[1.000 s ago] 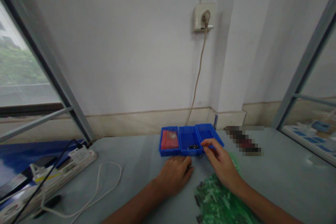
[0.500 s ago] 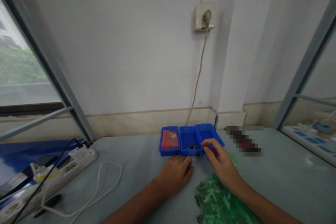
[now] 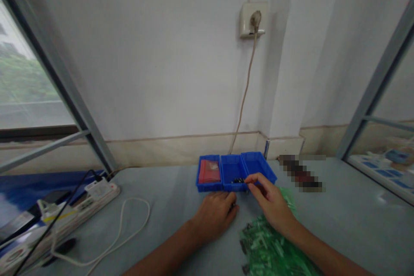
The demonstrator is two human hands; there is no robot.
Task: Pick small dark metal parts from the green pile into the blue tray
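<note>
My left hand (image 3: pixel 215 215) rests on the table in front of the blue bins, its fingers curled round small dark metallic-looking pieces (image 3: pixel 232 207) that show between thumb and forefinger. My right hand (image 3: pixel 270 200) reaches over the front right corner of the middle blue bin (image 3: pixel 232 166), with thumb and fingertips pinched close together. Whatever may be between those fingertips is too small to make out. Several small dark pieces (image 3: pixel 238 180) lie inside that bin, right beside the fingertips. Under my right wrist lies a pile of green clear plastic packets (image 3: pixel 271 246).
Red packets (image 3: pixel 209 172) fill the left blue bin (image 3: pixel 199 187); another blue bin (image 3: pixel 257 164) stands at the right. A power strip (image 3: pixel 97 207) and a looping white cable (image 3: pixel 147 207) occupy the left side. A blurred-out item (image 3: pixel 300 174) lies back right.
My right hand has shifted slightly left and down, its fingertips now closer to the dark pieces in the middle bin. My left hand has stayed put.
</note>
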